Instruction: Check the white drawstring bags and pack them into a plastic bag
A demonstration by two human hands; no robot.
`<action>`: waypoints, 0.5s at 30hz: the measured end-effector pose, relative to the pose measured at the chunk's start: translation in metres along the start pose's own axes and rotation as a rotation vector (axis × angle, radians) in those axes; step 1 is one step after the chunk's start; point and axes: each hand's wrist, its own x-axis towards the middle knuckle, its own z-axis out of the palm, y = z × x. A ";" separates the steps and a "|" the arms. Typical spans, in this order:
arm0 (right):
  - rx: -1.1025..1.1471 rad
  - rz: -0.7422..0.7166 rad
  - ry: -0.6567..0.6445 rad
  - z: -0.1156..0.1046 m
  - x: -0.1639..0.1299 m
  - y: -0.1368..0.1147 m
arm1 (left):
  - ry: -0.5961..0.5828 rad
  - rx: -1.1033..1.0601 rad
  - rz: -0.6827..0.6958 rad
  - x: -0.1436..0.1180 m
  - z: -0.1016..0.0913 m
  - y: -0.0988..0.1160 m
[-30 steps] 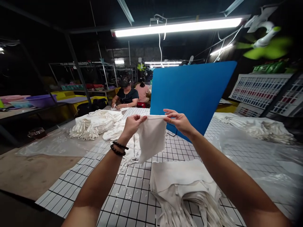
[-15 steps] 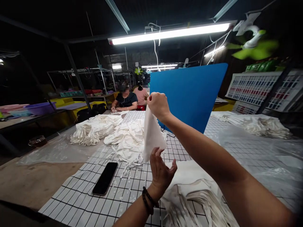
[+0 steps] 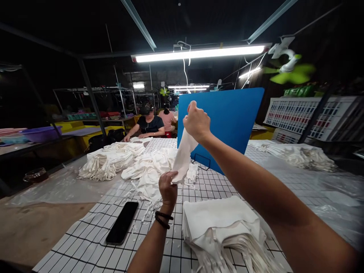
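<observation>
Head view: the right hand [image 3: 196, 122] is raised in front of the blue board [image 3: 224, 121], fist closed on the top end of a white cloth [image 3: 183, 159], which hangs stretched in the air above the grid mat [image 3: 159, 242]. The left hand [image 3: 168, 187] is lower, fingers pinched on the cloth's bottom end. Half a second ago that hand was open under the cloth, palm up; now it has closed on the lower edge, and the cloth has gone from a loose flat sheet to a narrow, taut band (it looks folded lengthwise, though the folds are hard to make out). So the piece seems to be mid-fold, held at both ends.

Just right of the left wrist lies a stack [image 3: 222, 223] of folded white pieces; a phone [image 3: 122, 223] lies to its left, with a loose heap [image 3: 150, 170] beyond. Two people sit at the far end.
</observation>
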 end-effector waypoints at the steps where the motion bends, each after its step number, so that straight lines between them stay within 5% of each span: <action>1: -0.023 0.005 0.018 -0.003 0.000 0.013 | 0.004 -0.102 -0.050 0.007 -0.006 0.000; 4: -0.039 0.096 -0.052 -0.014 0.001 0.065 | -0.017 -0.397 -0.247 0.032 -0.030 0.001; 9: 0.467 0.658 -0.499 -0.028 -0.019 0.151 | -0.146 -0.664 -0.454 0.081 -0.066 0.010; 15: 0.725 0.797 -0.777 -0.036 -0.063 0.196 | -0.135 -0.536 -0.366 0.106 -0.070 0.019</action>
